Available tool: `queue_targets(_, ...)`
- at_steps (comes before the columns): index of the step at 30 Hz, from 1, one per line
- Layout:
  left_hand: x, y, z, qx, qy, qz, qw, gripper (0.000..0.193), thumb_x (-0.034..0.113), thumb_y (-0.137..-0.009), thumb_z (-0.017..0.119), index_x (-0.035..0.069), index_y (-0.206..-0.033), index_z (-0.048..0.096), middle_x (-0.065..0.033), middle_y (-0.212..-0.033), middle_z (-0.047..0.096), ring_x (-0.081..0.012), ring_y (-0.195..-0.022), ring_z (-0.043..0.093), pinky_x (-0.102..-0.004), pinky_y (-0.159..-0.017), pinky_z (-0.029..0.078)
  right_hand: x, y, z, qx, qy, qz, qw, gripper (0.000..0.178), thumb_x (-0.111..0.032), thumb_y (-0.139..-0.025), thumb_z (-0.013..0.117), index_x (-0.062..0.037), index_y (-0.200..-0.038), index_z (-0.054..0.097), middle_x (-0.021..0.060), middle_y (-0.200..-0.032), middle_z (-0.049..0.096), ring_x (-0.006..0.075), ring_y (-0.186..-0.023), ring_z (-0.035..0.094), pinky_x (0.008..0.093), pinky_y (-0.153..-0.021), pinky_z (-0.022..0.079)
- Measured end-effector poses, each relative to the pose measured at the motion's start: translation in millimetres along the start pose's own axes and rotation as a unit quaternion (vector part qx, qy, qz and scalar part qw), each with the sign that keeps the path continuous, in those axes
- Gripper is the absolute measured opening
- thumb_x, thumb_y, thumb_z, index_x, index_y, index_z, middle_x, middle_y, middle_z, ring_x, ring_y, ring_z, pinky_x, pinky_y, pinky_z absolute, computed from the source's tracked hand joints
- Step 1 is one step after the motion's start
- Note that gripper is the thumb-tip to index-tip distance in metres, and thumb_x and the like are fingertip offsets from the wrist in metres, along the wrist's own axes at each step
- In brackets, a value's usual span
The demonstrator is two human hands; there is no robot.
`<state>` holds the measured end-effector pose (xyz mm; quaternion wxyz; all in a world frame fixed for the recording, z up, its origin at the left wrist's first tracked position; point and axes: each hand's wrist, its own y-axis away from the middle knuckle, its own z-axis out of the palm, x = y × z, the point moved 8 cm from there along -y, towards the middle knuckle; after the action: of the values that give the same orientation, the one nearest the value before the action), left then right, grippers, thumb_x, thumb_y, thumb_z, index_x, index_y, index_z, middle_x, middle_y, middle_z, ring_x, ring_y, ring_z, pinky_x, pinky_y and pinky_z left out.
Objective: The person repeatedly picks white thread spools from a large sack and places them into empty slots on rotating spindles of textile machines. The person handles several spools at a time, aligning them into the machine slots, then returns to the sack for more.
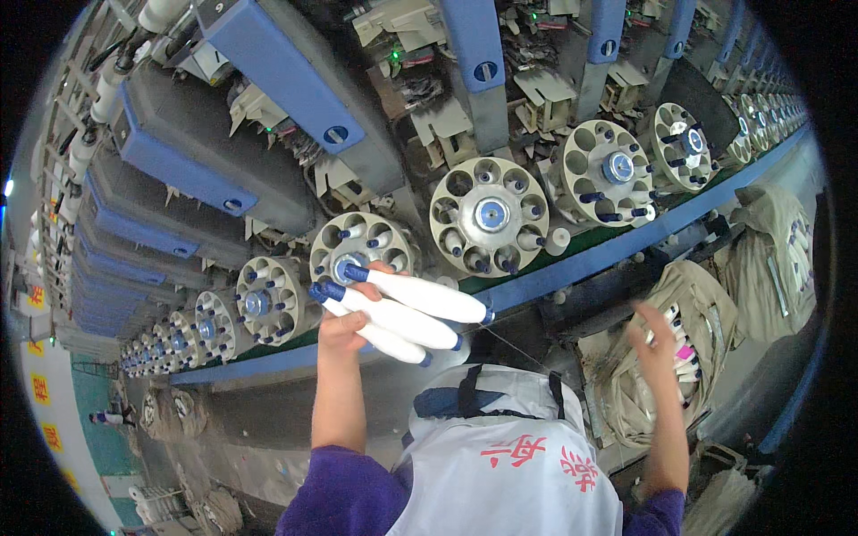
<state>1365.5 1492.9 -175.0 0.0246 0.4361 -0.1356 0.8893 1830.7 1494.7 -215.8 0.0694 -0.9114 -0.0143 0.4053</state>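
My left hand [344, 329] is closed around three yarn cops, long white spindles of wound yarn with dark blue tube ends. The upper cop [429, 297] lies across the middle cop [398, 320], and the lower cop [384, 341] shows beneath them. They tilt down to the right, in front of the round magazines. A thin thread runs from near the cops' right ends down toward my white apron [509, 456]. My right hand [657, 344] is raised beside a beige cloth sack [626, 357] of cops. Its fingers look apart and somewhat blurred, with nothing visible in them.
A row of winding machines with blue-and-grey housings [277, 71] curves across the view. Round magazines [490, 217] with pockets, some holding cops, stand along a blue rail [590, 259]. Another cloth sack [769, 259] stands farther right. A distant person [112, 417] is at far left.
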Motion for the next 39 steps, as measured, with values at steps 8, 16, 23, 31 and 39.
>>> queue_targets(8,14,-63,-76,0.162,-0.177,-0.032,0.97,0.038,0.009,-0.07,0.073,0.002,-0.106,0.063,-0.0132,-0.129,0.052,-0.0268,-0.117,0.054,-0.0409,-0.098,0.044,-172,-89,175,-0.297,-0.28,0.276,0.87,0.022,-0.025,-0.091,0.065,-0.0061,-0.1,0.059,-0.0028,-0.074,0.057,0.0082,-0.066,0.052,0.0234,-0.058,0.044)
queue_targets(16,-30,-116,-126,0.187,-0.29,-0.04,0.938,0.064,0.002,-0.075,0.073,0.007,-0.133,0.048,-0.0052,-0.105,0.064,-0.0164,-0.108,0.057,-0.0333,-0.099,0.043,-151,-214,218,-0.132,-0.754,0.234,0.6,0.015,-0.021,-0.099,0.05,-0.0088,-0.091,0.056,-0.0017,-0.075,0.05,0.0098,-0.054,0.039,0.0244,-0.055,0.035)
queue_targets(23,29,-60,-181,0.303,-0.064,-0.016,0.951,0.03,0.008,-0.081,0.068,-0.001,-0.109,0.058,-0.0189,-0.104,0.064,-0.0363,-0.103,0.064,-0.0509,-0.093,0.05,-74,-207,236,-0.154,-0.169,0.138,0.964,0.027,-0.024,-0.09,0.058,-0.0068,-0.112,0.057,0.0037,-0.082,0.057,0.0174,-0.064,0.056,0.0308,-0.058,0.048)
queue_targets(31,43,-6,-161,0.367,-0.101,-0.007,0.925,0.03,0.013,-0.082,0.073,0.0,-0.107,0.06,-0.0151,-0.104,0.065,-0.0357,-0.099,0.064,-0.0501,-0.092,0.05,-103,-215,253,-0.14,0.177,-0.153,0.962,0.015,-0.021,-0.081,0.065,-0.0062,-0.077,0.067,0.0126,-0.09,0.062,0.0331,-0.079,0.063,0.0419,-0.069,0.052)
queue_targets(39,-42,-59,-85,0.326,0.168,-0.015,0.93,0.024,0.02,-0.094,0.056,0.002,-0.11,0.056,-0.0176,-0.106,0.063,-0.0358,-0.107,0.06,-0.0571,-0.107,0.039,-133,-211,269,-0.353,0.187,-0.247,0.883,0.023,-0.017,-0.072,0.072,-0.0133,-0.095,0.071,0.0107,-0.133,0.052,0.0298,-0.12,0.053,0.0606,-0.107,0.031)
